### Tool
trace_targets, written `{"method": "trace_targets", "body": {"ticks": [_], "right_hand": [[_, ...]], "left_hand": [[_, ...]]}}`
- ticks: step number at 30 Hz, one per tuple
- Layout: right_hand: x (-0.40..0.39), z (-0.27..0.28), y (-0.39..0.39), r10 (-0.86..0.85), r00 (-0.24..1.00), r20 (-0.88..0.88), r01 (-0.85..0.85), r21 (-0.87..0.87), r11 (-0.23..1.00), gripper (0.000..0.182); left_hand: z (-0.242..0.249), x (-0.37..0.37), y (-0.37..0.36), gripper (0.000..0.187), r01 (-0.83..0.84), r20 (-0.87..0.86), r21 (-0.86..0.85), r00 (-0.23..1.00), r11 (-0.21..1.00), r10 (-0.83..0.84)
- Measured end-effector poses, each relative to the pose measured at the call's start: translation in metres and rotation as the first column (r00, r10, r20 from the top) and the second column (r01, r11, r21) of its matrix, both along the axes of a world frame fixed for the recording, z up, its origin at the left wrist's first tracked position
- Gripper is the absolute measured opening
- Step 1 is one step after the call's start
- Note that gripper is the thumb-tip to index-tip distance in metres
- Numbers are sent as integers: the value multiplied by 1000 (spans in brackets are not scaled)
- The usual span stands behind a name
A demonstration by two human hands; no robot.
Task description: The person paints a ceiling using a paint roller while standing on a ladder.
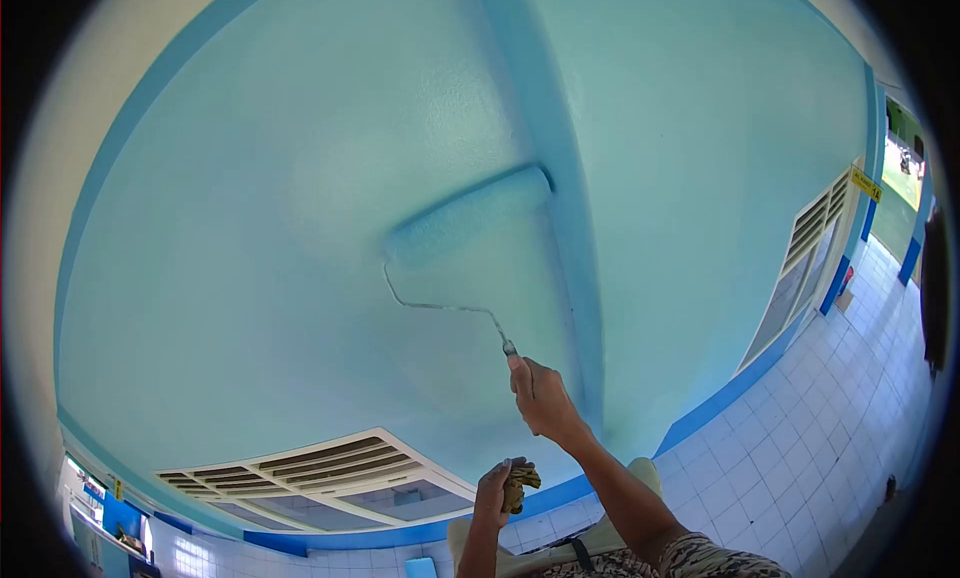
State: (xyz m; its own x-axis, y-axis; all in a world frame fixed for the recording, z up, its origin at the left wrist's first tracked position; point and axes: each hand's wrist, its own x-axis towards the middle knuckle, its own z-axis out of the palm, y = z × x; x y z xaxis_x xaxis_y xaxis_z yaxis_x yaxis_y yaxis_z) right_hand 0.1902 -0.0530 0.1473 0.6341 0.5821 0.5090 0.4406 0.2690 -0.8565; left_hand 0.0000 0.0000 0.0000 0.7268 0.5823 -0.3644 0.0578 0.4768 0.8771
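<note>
My right hand (548,398) is closed around the handle of a paint roller (470,213), arm raised in front of me. The roller's wide blue sleeve lies against the light teal wall (300,178), its right end touching or close beside a darker blue vertical band (545,98). A thin bent wire frame runs from the sleeve's left end down to the handle. Lower down, near my waist, my left hand (492,496) grips a crumpled yellow-brown cloth (519,484).
A white-framed louvred window (330,478) is set low on the left, another (800,268) on the right. Blue trim edges the wall above white floor tiles (770,478). A yellow sign (866,184) sticks out near the right opening. A light blue object (420,568) shows at the bottom.
</note>
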Motion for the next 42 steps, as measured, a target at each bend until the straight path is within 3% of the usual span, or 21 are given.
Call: {"method": "trace_targets", "body": {"ticks": [3, 6, 7, 9, 11, 15, 17, 19, 21, 24, 26, 27, 29, 31, 33, 35, 37, 38, 39, 41, 42], "right_hand": [[14, 61, 26, 108, 991, -83, -110, -19, 994, 60], [8, 97, 26, 156, 970, -186, -157, 7, 988, 60], [22, 102, 25, 147, 985, -92, -144, 44, 989, 58], [32, 99, 11, 141, 990, -1, -140, 64, 988, 57], [25, 90, -14, 178, 984, 10, -177, -72, 982, 40], [-4, 42, -46, 246, 969, -41, -248, -58, 967, 26], [-19, 14, -55, 210, 974, 86, -208, -40, 977, 25], [-27, 0, -71, 280, 959, 43, -273, -120, 954, 27], [-31, -12, -83, 348, 937, 2, -340, -207, 917, 29], [-32, -22, -98, 469, 883, -11, -463, -180, 868, 32], [-43, -20, -104, 624, 697, -354, -628, 119, 769, 43], [-47, -21, -111, 633, 687, -357, -649, 92, 756, 43], [-47, -18, -111, 800, 418, -431, -698, 411, 586, 45], [-45, -27, -110, 853, 360, -377, -725, 463, 510, 45], [-39, -41, -115, 873, -3, -487, -578, 713, 396, 45], [-31, -53, -121, 866, 5, -500, -620, 678, 395, 48], [-24, -79, -124, 826, -287, -485, -537, 796, 280, 53], [-30, -87, -128, 723, -228, -652, -389, 742, 546, 53], [-30, -84, -122, 707, -228, -670, -425, 721, 547, 53], [-38, -88, -118, 846, -249, -471, -438, 834, 335, 54], [-38, -88, -115, 898, -259, -356, -441, 871, 218, 54]], "left_hand": [[2, 12, 21, 50, 9, 42, -61, 999, 998, -7], [-13, -33, 28, 51, -12, 162, -399, 983, 917, 83], [-26, -19, 26, 51, 2, 200, -397, 976, 918, 85], [-51, -16, 13, 56, -49, 228, -684, 934, 728, 277], [-74, -37, 17, 57, -8, 332, -679, 889, 734, 317], [-65, -61, 25, 55, -75, 402, -661, 805, 747, 436], [-46, -74, 32, 50, -17, 437, -753, 733, 657, 520], [-18, -80, 42, 45, 37, 508, -745, 679, 666, 531], [12, -80, 48, 45, -48, 567, -625, 658, 779, 495], [43, -77, 59, 41, -182, 560, -560, 636, 808, 531], [46, -83, 78, 36, -176, 585, -538, 626, 824, 516], [50, -86, 78, 34, -196, 582, -512, 637, 836, 506], [63, -78, 88, 30, -302, 583, -535, 545, 789, 603], [85, -75, 89, 32, -329, 634, -530, 458, 782, 623], [129, -74, 77, 38, -566, 601, -351, 475, 746, 643], [137, -75, 81, 42, -552, 683, -252, 481, 795, 550], [165, -65, 68, 41, -689, 729, -55, 466, 722, 501], [180, -61, 58, 39, -722, 742, -86, 413, 686, 528], [193, -57, 47, 39, -738, 745, -118, 376, 665, 550], [222, -50, 27, 38, -868, 797, 147, 388, 475, 463], [233, -47, 21, 38, -871, 798, 138, 380, 471, 468]]}}
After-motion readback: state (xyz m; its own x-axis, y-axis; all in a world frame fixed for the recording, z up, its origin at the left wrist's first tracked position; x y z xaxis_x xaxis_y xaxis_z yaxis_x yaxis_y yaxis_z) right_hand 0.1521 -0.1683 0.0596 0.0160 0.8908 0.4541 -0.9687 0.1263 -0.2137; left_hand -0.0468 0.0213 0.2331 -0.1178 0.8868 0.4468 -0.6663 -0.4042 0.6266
